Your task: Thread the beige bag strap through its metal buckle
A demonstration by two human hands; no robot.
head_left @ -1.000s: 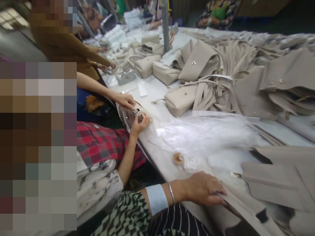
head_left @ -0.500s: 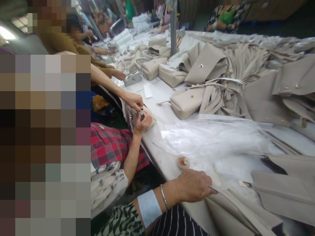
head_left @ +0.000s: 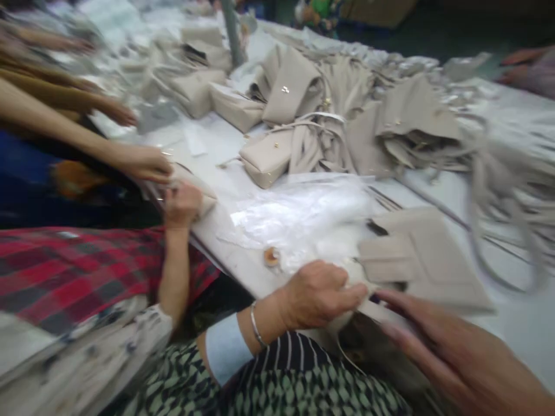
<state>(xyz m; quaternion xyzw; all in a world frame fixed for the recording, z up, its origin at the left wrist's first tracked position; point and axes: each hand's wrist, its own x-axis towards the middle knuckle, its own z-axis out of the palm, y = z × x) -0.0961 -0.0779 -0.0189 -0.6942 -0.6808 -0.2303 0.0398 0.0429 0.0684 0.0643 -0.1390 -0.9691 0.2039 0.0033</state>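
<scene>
The left hand (head_left: pixel 321 293) pinched the near edge of the beige bag panel (head_left: pixel 425 260), which lay at the table (head_left: pixel 515 329) edge. The right hand (head_left: pixel 451 352) was open, fingers extended, just beside it. Held at one edge only, the panel could slip off or drag the plastic sheet (head_left: pixel 299 214).

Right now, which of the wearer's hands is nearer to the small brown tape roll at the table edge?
Left. The left hand sits close beside the tape roll; the right hand is farther off, at the lower right.
</scene>
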